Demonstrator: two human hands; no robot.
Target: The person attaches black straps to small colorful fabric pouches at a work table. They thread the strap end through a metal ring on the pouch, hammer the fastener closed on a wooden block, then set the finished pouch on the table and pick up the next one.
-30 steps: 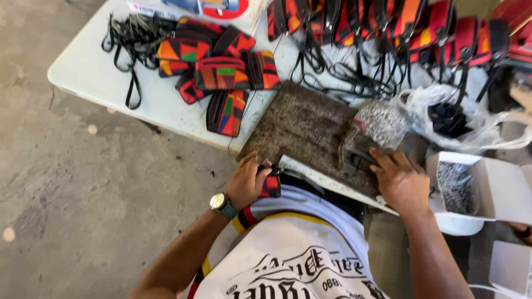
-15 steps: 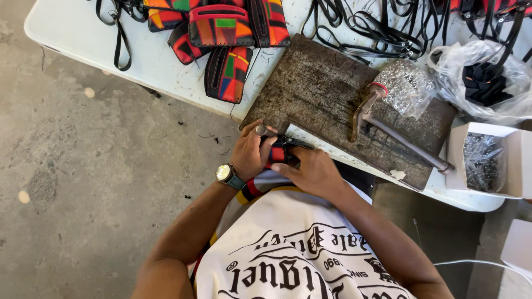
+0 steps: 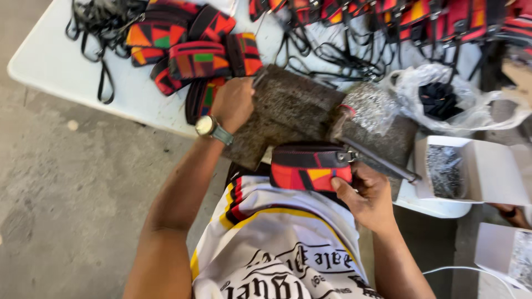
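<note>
A white worktop (image 3: 61,66) seen from above, its near edge running diagonally from upper left to lower right, with bare grey concrete floor (image 3: 66,210) open to the left of the person. On the worktop sits a dark, rough slab (image 3: 293,111), its near corner overhanging the edge. A hammer (image 3: 377,158) lies across the slab's right side, its handle pointing toward a small open white box (image 3: 476,171) of small metal pieces. Behind the slab, a heap of patterned red, orange and black pouches (image 3: 194,50) with black straps crowds the left, and a row of similar ones lines the far edge. A clear plastic bag (image 3: 460,99) holding dark items sits at right.

The right hand (image 3: 368,196) holds a red-and-black zipped pouch (image 3: 310,166) just off the near edge, above the person's lap; the thumb presses its lower right corner, the fingers closed behind it. The left hand (image 3: 233,102), wearing a wristwatch (image 3: 209,127), rests at the slab's left edge beside the heap, fingers curled shut; whether they hold anything cannot be told.
</note>
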